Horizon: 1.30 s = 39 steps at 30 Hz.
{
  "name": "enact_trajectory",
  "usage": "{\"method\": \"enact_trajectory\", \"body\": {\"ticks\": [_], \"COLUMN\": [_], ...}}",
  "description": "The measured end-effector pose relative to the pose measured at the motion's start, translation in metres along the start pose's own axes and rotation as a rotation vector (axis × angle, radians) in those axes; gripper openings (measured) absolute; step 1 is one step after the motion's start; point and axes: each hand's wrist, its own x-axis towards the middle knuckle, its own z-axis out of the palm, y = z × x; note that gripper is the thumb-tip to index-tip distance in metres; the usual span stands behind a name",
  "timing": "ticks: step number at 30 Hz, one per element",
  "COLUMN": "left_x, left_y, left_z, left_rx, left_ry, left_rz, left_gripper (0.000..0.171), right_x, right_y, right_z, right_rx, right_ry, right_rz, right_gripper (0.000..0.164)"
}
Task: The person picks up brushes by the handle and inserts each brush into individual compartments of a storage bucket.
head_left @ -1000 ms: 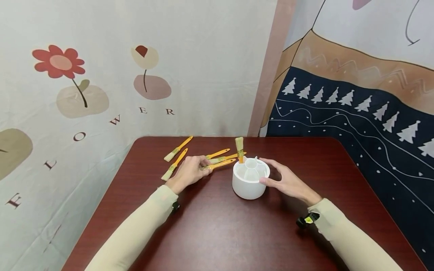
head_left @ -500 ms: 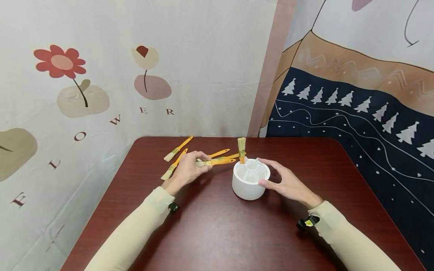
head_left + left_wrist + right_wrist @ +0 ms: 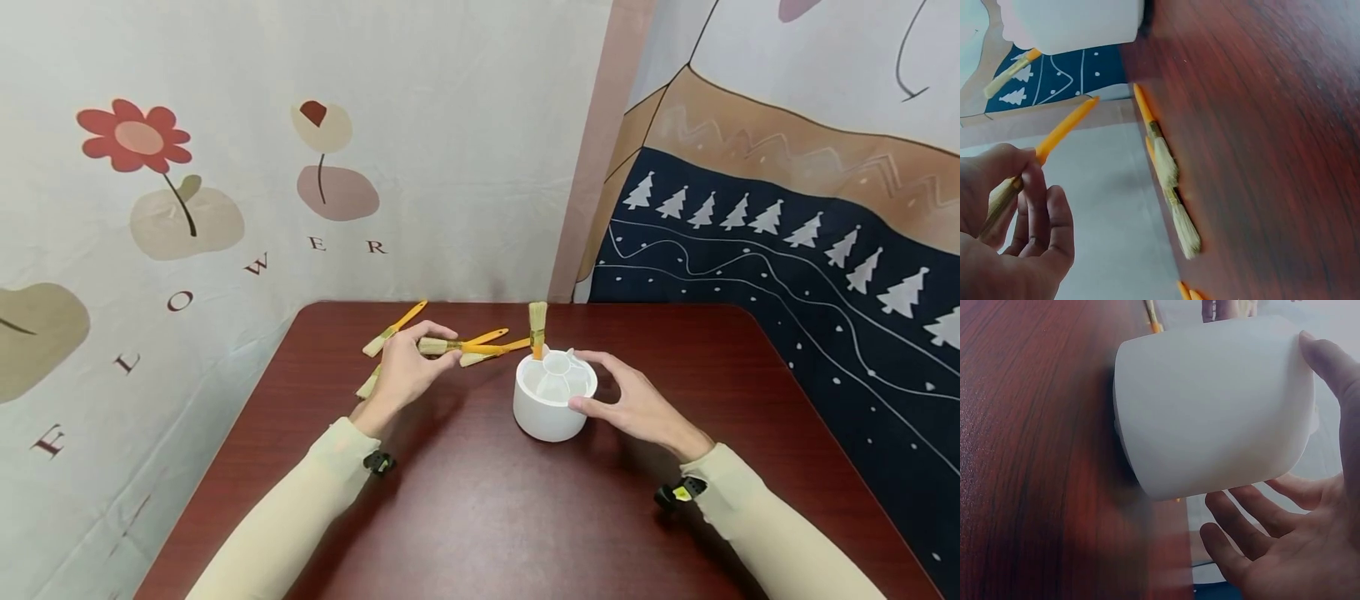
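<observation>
My left hand (image 3: 401, 367) pinches a paintbrush (image 3: 437, 346) near its metal band, bristles pointing left and yellow handle to the right. The left wrist view shows thumb and fingertips on that brush, its handle (image 3: 1069, 128) sticking out past them. A white round organizer (image 3: 550, 417) with inner compartments stands on the table. My right hand (image 3: 641, 404) holds it from the right, thumb at the near rim and fingers round the far side. One paintbrush (image 3: 537, 321) stands bristles up in a left back compartment of the organizer.
Two paintbrushes (image 3: 480, 358) lie close together on the dark red table (image 3: 480, 508), between left hand and organizer. Another paintbrush (image 3: 378, 342) lies at the back left, and one more (image 3: 367, 386) is partly hidden behind the left hand. A printed cloth (image 3: 465, 167) hangs behind the table.
My left hand has lifted a paintbrush from the group in the middle and moved slightly left and up with it. The right hand stays at the organizer.
</observation>
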Motion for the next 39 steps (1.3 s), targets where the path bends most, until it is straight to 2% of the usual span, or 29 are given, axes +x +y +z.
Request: {"method": "enact_trajectory", "body": {"ticks": [6, 12, 18, 26, 39], "left_x": [0.001, 0.001, -0.001, -0.005, -0.01], "left_y": [0.007, 0.017, 0.032, 0.051, 0.071], "left_z": [-0.003, -0.004, -0.002, 0.0, 0.002], "left_rx": [-0.179, -0.28, -0.306, -0.322, -0.323], "left_ry": [-0.007, 0.013, 0.033, 0.053, 0.11], "left_rz": [-0.015, -0.003, 0.011, 0.072, 0.085], "left_gripper": [0.026, 0.027, 0.025, 0.024, 0.019], "right_x": [0.0, -0.002, -0.004, -0.005, -0.007], "right_y": [-0.003, -0.007, -0.012, -0.021, -0.026], "right_z": [0.0, 0.002, 0.005, 0.008, 0.014], "right_rx": [-0.031, -0.071, -0.092, -0.101, -0.166], "right_ry": [0.006, 0.023, 0.051, 0.075, 0.116], "right_rz": [0.048, 0.051, 0.054, 0.054, 0.099], "right_gripper": [0.089, 0.09, 0.091, 0.09, 0.093]}}
